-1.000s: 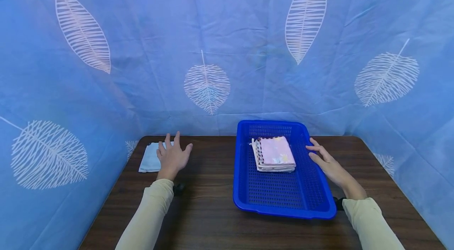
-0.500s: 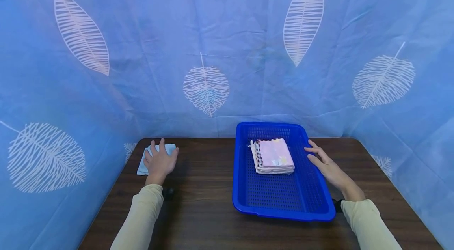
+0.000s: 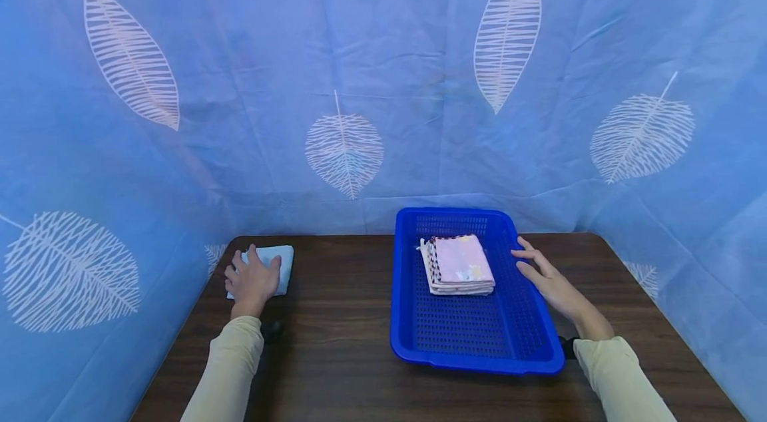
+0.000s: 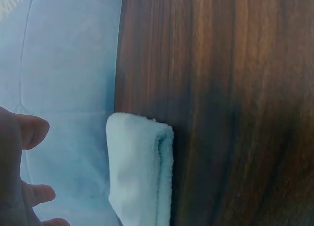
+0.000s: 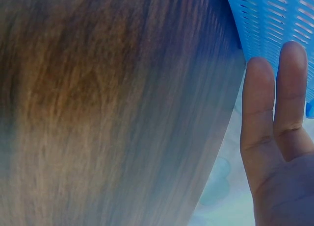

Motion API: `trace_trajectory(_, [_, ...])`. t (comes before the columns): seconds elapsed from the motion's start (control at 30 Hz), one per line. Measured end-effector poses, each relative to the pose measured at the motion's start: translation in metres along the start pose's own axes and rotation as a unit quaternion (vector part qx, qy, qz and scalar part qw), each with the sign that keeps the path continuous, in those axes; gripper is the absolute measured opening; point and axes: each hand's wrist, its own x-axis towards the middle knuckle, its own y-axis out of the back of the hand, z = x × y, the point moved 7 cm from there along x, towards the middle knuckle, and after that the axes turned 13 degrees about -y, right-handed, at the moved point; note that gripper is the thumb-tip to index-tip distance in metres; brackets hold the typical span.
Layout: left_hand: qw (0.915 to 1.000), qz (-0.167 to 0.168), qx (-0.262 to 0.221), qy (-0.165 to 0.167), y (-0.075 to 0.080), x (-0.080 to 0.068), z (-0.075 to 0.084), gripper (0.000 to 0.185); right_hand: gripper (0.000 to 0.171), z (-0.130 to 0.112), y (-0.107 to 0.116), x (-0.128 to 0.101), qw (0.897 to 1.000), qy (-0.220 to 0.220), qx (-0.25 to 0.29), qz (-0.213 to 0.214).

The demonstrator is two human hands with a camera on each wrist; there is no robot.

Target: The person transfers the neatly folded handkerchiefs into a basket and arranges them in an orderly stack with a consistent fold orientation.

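Two cream sleeves (image 3: 230, 369) come in nearest the viewer, one on each side of a dark wood-grain surface (image 3: 335, 355). Just beyond them, the right hand (image 3: 542, 275) lies along the right rim of the blue perforated basket (image 3: 473, 355), fingers straight and relaxed, touching the rim without gripping it. A folded stack of cloths (image 3: 458, 265) (pink-patterned on top) lies in the basket's far half. Over on the far left corner, the left hand (image 3: 252, 279) rests on a folded light-blue towel (image 3: 281, 262), fingers slightly bent over its top; I cannot tell whether they pinch it yet. To lift it well, I would judge, the thumb should slip under the folded edge so that all layers rise together. Behind everything hangs a blue curtain with white leaf prints (image 3: 344, 149), enclosing the surface on three sides.
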Motion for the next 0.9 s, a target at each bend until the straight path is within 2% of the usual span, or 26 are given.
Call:
trace_trajectory(0.23, [0.9996,0.003,-0.018,0.022,-0.002,-0.001,-0.014,0.081,0.06,0.003,-0.001,0.001,1.0,-0.014,-0.009,0.007])
trace_trajectory(0.53, [0.9981,-0.011,-0.028,0.054,-0.012,0.004,-0.031,0.082,0.06,0.002,0.0,-0.001,1.0,-0.014,-0.01,0.008])
trace_trajectory(0.73, [0.9969,0.003,-0.032,0.072,-0.016,0.006,-0.04,0.082,0.059,0.002,0.001,-0.001,1.0,-0.01,-0.007,0.01])
trace_trajectory(0.9, [0.9956,0.0,-0.032,0.088,-0.019,0.004,-0.045,0.081,0.059,0.002,0.001,0.0,1.0,-0.012,-0.007,0.009])
